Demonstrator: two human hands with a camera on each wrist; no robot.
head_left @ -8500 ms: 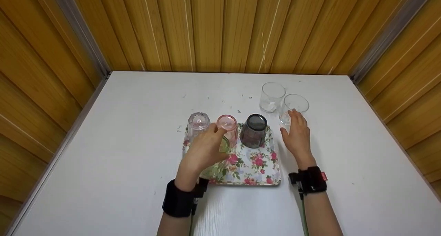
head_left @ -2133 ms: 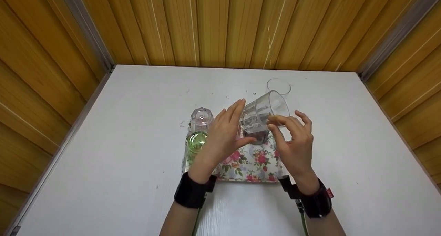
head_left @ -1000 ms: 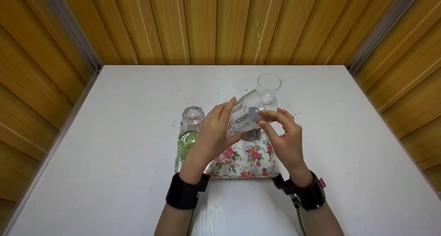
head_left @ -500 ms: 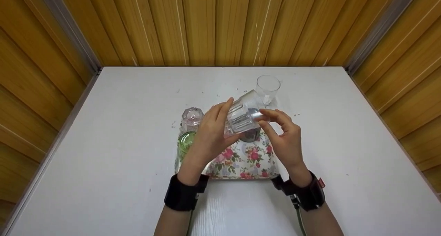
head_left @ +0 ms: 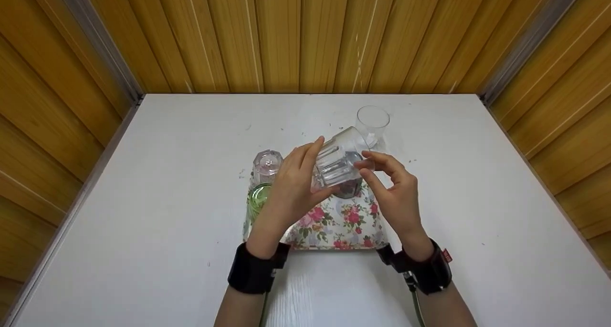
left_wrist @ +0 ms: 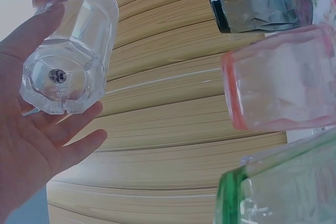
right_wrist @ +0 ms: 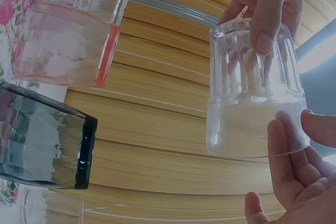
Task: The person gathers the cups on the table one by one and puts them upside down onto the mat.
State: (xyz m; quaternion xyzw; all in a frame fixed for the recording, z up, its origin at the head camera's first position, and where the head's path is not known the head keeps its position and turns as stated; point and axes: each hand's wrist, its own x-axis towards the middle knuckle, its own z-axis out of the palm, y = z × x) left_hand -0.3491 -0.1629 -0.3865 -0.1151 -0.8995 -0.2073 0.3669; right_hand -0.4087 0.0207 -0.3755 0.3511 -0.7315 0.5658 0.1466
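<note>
A clear drinking glass [head_left: 334, 162] is held in the air above the tray, tilted with its mouth to the upper right. My left hand [head_left: 292, 184] grips its faceted base end between thumb and fingers. At the rim, my right hand [head_left: 396, 186] pinches the glass wall with thumb and fingertips. A small dark round label [left_wrist: 57, 76] shows on the base in the left wrist view. Beneath, the floral tray [head_left: 334, 234] carries upside-down glasses: a green one [head_left: 259, 200], a clear faceted one [head_left: 267, 167], a dark grey one [head_left: 351, 189] and a pink one [right_wrist: 65, 45], mostly hidden in the head view.
Another clear glass [head_left: 373, 124] stands upright on the white table [head_left: 453, 188], behind the held one. Wood-look panels [head_left: 305, 40] wall the table at the back and sides. Each wrist wears a black strap with a cable.
Earlier my left hand was at the green glass; that now stands front left on the tray. The clear glass has been lifted off the table into both hands. In the last second it barely moves.
</note>
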